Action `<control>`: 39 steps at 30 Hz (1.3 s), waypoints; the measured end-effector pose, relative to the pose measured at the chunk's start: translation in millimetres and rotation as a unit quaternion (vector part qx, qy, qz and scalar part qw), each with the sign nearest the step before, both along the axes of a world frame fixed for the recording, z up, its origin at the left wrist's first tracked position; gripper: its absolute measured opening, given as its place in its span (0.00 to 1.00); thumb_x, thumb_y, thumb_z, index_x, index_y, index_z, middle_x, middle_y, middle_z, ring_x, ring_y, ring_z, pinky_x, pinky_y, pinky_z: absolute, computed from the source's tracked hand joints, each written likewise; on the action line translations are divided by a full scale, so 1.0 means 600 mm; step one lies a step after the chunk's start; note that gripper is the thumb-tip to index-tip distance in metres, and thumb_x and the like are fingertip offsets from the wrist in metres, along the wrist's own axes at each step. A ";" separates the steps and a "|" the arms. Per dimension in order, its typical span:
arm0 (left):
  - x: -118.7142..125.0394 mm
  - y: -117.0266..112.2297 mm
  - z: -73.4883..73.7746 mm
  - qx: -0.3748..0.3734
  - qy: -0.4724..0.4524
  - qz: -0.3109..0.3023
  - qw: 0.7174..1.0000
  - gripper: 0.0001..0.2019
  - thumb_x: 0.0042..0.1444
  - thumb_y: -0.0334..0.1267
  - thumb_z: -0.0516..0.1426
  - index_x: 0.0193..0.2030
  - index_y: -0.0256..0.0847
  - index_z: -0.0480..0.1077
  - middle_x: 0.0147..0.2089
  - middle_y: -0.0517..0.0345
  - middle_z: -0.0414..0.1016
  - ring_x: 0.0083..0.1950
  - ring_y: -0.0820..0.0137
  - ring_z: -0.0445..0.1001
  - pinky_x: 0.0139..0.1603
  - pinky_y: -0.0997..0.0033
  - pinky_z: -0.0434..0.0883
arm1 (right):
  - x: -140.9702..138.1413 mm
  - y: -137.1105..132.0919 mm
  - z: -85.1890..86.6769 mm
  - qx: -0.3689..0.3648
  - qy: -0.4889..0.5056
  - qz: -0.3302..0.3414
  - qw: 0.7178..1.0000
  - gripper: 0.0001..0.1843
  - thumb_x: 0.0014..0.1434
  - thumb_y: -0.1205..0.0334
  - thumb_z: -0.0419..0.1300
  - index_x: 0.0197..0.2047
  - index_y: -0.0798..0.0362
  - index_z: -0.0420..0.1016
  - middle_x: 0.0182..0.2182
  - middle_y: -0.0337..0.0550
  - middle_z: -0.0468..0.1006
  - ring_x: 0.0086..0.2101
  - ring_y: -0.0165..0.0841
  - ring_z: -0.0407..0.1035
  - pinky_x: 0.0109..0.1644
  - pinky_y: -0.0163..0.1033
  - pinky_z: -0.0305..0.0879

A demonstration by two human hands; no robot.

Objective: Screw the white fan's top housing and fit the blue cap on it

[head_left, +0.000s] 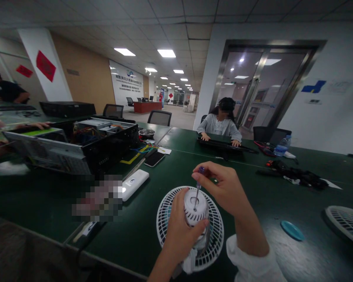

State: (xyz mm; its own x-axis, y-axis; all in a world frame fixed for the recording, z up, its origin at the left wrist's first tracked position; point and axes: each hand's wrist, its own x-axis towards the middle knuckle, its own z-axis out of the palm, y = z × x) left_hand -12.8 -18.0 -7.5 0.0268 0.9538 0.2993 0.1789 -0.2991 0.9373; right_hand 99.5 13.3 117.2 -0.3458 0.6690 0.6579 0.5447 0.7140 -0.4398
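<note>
Rolled white sleeve (250, 260) is seen closest, w/ the bare R hand (222, 192) just past it. Small purple-handled screwdriver (200, 171) is pinched by the R fingers (207, 169) and thumb near the top of the handle. Its thin shaft is tilted down onto a white fan hub (196, 207), the tip at a round dip in the top. Hub is gripped by the L hand (182, 231), w/ the L fingers (205, 222) wrapped round it and pressed close. Round white fan guard (214, 239) is held under the L fingers, just above the green bench (270, 188).

Shaft is best kept in line w/ the dip and pressed in firmly, b/c a tilted tip can slip out. Hub should be kept still by the L hand, w/ the turning done by the R fingers only.

Right of the fingers, a blue round lid (292, 230) and a 2nd fan guard (348, 223) are lying on the bench. Left of them, a white power bank (134, 184) and a black phone (154, 158) are seen, w/ an open PC case (106, 147) further off. Another person's hand (32, 126) is seen on the case. Across the bench, a keyboard (223, 145) is being touched by a co-worker (220, 125).
</note>
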 end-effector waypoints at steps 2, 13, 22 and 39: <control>-0.001 0.000 0.000 0.005 0.001 0.002 1.000 0.34 0.45 0.34 0.59 0.59 0.42 0.51 0.61 0.48 0.54 0.63 0.56 0.54 0.63 0.52 0.51 | -0.001 0.000 0.000 -0.005 -0.002 0.003 1.000 0.08 0.56 0.59 0.57 0.29 0.54 0.71 0.22 0.36 0.72 0.23 0.25 0.65 0.27 0.30 0.60; -0.001 0.001 -0.004 -0.003 0.017 0.005 1.000 0.34 0.46 0.36 0.59 0.60 0.40 0.50 0.62 0.47 0.53 0.64 0.57 0.51 0.64 0.53 0.49 | 0.023 -0.001 0.002 -0.059 -0.002 0.005 0.998 0.09 0.56 0.59 0.57 0.38 0.54 0.71 0.26 0.38 0.74 0.26 0.28 0.70 0.29 0.32 0.65; 0.000 0.002 -0.006 0.000 0.013 0.008 1.000 0.34 0.46 0.35 0.59 0.60 0.41 0.50 0.62 0.49 0.53 0.64 0.58 0.52 0.64 0.54 0.50 | 0.038 -0.013 0.011 -0.037 -0.062 0.044 0.996 0.19 0.60 0.66 0.51 0.54 0.50 0.65 0.39 0.42 0.76 0.36 0.30 0.71 0.35 0.34 0.68; 0.003 0.001 -0.001 0.023 -0.005 0.018 1.000 0.33 0.45 0.35 0.59 0.58 0.40 0.52 0.60 0.47 0.56 0.63 0.56 0.54 0.63 0.51 0.50 | 0.003 -0.016 -0.001 0.108 -0.076 0.000 0.991 0.10 0.59 0.63 0.54 0.43 0.53 0.71 0.32 0.42 0.75 0.33 0.31 0.68 0.37 0.37 0.65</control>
State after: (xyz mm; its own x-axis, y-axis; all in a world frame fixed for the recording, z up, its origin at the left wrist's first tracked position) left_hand -11.1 -17.4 -8.2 -0.0110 0.9394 0.3426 0.1807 -0.3351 0.9247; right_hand 101.1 3.5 116.4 -0.4514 0.5175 0.7270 0.5925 0.7830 -0.1895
